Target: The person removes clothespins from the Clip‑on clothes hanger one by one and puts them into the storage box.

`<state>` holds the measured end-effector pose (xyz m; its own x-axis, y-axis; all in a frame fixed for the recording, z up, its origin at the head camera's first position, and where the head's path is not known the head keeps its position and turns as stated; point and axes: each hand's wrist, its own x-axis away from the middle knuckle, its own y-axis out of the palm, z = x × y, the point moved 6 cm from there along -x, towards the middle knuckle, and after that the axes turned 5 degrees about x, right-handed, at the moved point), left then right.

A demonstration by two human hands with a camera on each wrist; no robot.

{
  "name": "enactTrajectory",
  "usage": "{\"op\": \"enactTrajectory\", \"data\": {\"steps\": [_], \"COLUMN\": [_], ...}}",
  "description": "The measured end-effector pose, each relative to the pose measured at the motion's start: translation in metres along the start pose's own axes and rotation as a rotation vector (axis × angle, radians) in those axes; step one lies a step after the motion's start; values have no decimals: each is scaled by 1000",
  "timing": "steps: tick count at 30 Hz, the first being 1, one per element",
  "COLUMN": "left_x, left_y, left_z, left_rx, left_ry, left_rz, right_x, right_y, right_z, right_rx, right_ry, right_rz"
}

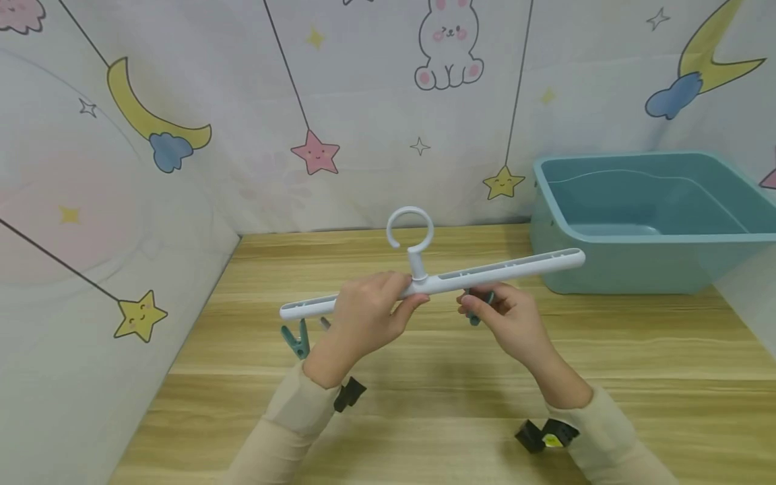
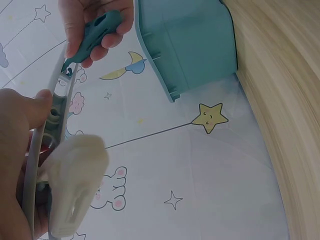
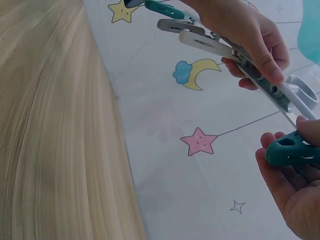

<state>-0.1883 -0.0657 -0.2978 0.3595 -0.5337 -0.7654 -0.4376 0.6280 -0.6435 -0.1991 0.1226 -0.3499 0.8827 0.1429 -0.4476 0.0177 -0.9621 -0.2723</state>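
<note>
A white clip hanger [image 1: 509, 271] with a round hook is held up above the table, its right end tilted higher in the head view. My left hand [image 1: 371, 315] grips its bar just left of the hook. Between the thumb and fingers of my right hand [image 1: 512, 323] is a teal clothespin [image 2: 95, 37], its tip at the underside of the bar's right half. From the left half hang another teal clothespin [image 3: 165, 9], a grey clothespin [image 3: 175, 26] and a cream clothespin [image 3: 207, 44]. The left hand partly hides these in the head view.
A large teal tub [image 1: 636, 269] stands at the back right of the wooden table [image 1: 424, 404]. Behind the table hangs a white cloth [image 1: 376, 101] printed with stars, moons and a rabbit. Both wrists wear small black cameras.
</note>
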Motion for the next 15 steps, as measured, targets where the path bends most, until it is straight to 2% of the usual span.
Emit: {"op": "enactTrajectory", "data": {"steps": [6,10,15], "left_x": [-3,-4,-5], "left_y": [0,0,-1], "left_z": [3,4,6], "left_rx": [-35,-36,-39], "left_ry": [25,31,27], "left_rz": [2,8,3], "right_x": [2,3,4], "right_y": [-1,-2,-2], "right_z": [-5,-10,-18], "right_rx": [41,63,155], "right_ry": [-41,-142,-278], "right_rz": [115,187,276]}}
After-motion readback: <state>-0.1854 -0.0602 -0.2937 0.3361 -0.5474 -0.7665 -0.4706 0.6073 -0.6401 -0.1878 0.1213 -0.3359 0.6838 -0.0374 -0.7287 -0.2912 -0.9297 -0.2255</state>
